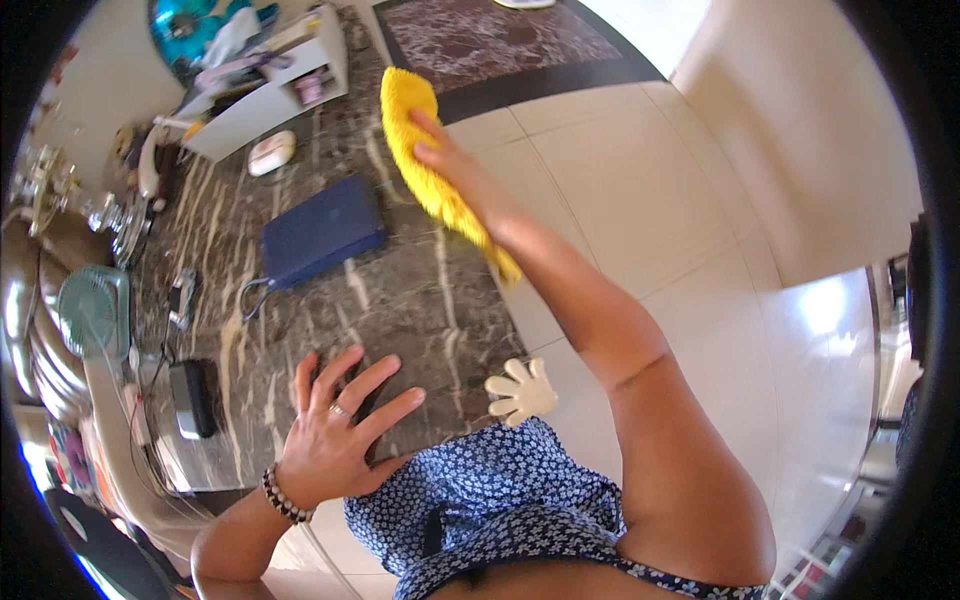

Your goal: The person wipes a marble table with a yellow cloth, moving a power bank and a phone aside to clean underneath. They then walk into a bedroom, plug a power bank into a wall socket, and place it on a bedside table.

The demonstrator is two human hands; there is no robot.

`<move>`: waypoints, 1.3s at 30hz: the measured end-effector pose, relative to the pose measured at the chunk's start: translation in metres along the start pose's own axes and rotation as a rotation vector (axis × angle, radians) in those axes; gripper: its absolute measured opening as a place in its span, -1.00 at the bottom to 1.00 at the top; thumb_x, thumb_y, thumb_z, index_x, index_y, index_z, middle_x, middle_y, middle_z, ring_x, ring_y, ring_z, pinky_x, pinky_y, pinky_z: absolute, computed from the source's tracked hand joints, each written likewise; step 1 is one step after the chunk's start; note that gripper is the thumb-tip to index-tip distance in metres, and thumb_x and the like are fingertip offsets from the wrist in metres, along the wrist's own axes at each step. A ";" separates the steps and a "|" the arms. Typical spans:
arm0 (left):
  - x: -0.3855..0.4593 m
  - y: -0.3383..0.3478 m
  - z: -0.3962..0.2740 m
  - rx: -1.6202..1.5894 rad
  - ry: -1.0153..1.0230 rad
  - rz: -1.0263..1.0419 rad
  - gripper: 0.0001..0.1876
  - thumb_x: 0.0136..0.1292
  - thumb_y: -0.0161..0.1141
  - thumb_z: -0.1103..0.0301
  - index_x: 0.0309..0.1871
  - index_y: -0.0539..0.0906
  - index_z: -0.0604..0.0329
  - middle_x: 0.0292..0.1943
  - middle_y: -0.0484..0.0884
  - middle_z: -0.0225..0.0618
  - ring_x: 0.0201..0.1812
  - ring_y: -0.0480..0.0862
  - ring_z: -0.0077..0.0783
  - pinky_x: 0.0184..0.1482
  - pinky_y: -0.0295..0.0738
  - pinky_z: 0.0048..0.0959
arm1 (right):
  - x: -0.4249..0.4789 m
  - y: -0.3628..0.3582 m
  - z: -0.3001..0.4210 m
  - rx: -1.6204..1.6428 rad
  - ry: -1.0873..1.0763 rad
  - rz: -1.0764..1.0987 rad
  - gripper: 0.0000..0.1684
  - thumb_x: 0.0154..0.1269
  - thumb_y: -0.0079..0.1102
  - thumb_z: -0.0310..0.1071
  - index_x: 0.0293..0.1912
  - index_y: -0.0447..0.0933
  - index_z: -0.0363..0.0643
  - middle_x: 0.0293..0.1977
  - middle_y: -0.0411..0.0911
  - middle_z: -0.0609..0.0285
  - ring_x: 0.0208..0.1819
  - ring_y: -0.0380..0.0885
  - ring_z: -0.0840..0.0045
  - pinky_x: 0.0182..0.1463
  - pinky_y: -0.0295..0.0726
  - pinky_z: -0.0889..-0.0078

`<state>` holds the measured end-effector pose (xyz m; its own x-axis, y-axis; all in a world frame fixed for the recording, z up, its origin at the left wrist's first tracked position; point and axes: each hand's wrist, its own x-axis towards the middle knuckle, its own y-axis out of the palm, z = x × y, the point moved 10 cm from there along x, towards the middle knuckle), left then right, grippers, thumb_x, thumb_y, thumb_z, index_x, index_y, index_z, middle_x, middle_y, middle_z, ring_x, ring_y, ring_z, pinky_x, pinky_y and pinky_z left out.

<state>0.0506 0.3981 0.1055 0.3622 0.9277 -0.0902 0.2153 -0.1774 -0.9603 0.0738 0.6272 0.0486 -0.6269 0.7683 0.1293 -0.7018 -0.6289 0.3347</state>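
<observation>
My right hand (457, 176) grips a yellow microfibre cloth (411, 150) along the right edge of a dark marble tabletop (420, 322). Part of the cloth hangs past that edge, over the floor. Fingers spread, my left hand (341, 431) rests palm down near the table's front edge; it holds nothing and wears a ring and a bead bracelet. Ahead of it lies a dark blue zipped case (322, 232) with a wrist loop. A cream hand-shaped corner piece (523, 391) sits at the near right corner of the table.
Behind the case are a white earbud case (271, 153) and a white organizer box (255, 112) filled with small items. Along the left lie a black case (192, 400), a metal clip-like object (182, 298), a green fan (94, 311) and cables. Tiled floor (622, 187) spreads to the right.
</observation>
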 end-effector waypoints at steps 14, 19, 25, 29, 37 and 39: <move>-0.009 0.015 0.013 0.024 0.028 0.011 -0.30 -0.09 0.23 -0.07 0.20 0.28 -0.33 0.25 0.13 -0.41 0.28 0.03 -0.18 0.19 -0.17 0.18 | -0.053 0.014 0.006 -0.980 0.360 -0.212 -0.27 0.31 -0.18 -0.04 0.25 -0.13 -0.32 -0.05 0.36 -0.23 0.00 0.39 0.10 0.06 0.34 0.21; -0.012 0.013 0.010 0.026 0.041 0.076 -0.36 0.07 0.00 -0.23 0.24 0.21 -0.36 0.28 0.06 -0.45 0.32 -0.06 -0.21 0.22 -0.26 0.18 | 0.020 0.007 0.026 -1.246 0.311 -0.392 -0.33 0.31 -0.30 0.01 0.14 0.07 -0.40 -0.36 0.50 -0.21 -0.33 0.50 -0.02 -0.26 0.46 0.05; -0.011 0.009 0.014 -0.084 0.003 0.111 -0.39 0.07 -0.02 -0.25 0.22 0.25 -0.38 0.27 0.09 -0.48 0.31 -0.04 -0.27 0.23 -0.23 0.15 | 0.021 0.006 0.027 -1.281 0.264 -0.457 -0.37 0.29 -0.24 -0.02 0.16 0.12 -0.33 -0.35 0.48 -0.19 -0.37 0.49 0.00 -0.31 0.46 0.06; -0.004 0.000 0.014 -0.161 -0.026 0.104 -0.43 0.08 -0.03 -0.24 0.18 0.30 -0.40 0.21 0.16 -0.47 0.28 0.03 -0.27 0.22 -0.21 0.15 | 0.021 0.004 0.030 -1.318 0.367 -0.440 -0.33 0.28 -0.26 0.00 0.21 0.05 -0.28 -0.33 0.47 -0.16 -0.37 0.49 0.01 -0.30 0.48 0.07; 0.139 -0.112 0.092 -0.528 -0.428 -0.410 -0.66 0.21 -0.05 0.30 0.01 0.34 0.29 0.00 0.31 -0.01 0.01 0.33 -0.02 0.07 0.20 -0.14 | 0.029 -0.003 0.013 -0.994 0.502 -0.328 -0.30 0.28 -0.27 0.01 0.26 -0.06 -0.21 0.00 0.30 -0.20 -0.15 0.43 0.00 -0.17 0.47 0.07; 0.179 -0.106 0.124 -0.502 -0.518 -0.525 -0.63 0.22 -0.10 0.34 0.07 0.29 0.31 0.07 0.27 -0.01 0.08 0.29 0.00 0.12 0.16 -0.12 | 0.028 -0.018 -0.049 -0.340 0.509 -0.321 -0.24 0.27 -0.23 0.08 0.28 -0.10 -0.18 0.18 0.12 -0.12 0.18 0.17 0.17 0.16 0.22 0.27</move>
<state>-0.0196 0.6234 0.1586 -0.3241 0.9403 0.1039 0.6537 0.3020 -0.6939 0.0523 0.6545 0.0002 -0.3929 0.8233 -0.4097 -0.8942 -0.4460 -0.0389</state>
